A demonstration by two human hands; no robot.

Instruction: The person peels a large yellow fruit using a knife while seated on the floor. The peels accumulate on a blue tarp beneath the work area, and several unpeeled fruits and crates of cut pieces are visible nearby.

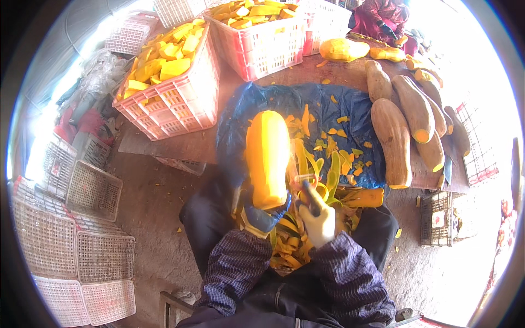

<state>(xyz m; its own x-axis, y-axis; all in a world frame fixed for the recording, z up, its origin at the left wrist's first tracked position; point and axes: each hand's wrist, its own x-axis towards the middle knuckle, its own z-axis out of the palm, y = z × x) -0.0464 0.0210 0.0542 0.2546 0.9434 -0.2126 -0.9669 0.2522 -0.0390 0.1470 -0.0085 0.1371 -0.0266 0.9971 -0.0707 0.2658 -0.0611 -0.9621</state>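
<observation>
A long peeled squash (267,156), bright yellow-orange, stands nearly lengthwise before me. My left hand (262,217), in a blue-coated work glove, grips its lower end from beneath. To the right of the squash, my gloved right hand (318,217) is closed around what looks like a hand peeler (305,178); its blade is partly blurred. Long peel strips (301,158) hang beside the peeler. More peel (287,246) is heaped between my knees, under both hands. A blue plastic sheet (262,96) lies behind the squash, strewn with peel scraps.
Unpeeled squashes (391,143) lie on the table's right, a knife (448,170) near them. Crates of cut squash (168,110) (262,49) stand at the back left. A squash piece (365,198) rests by my right knee. Empty crates (104,256) are stacked left. Another person (381,20) sits far right.
</observation>
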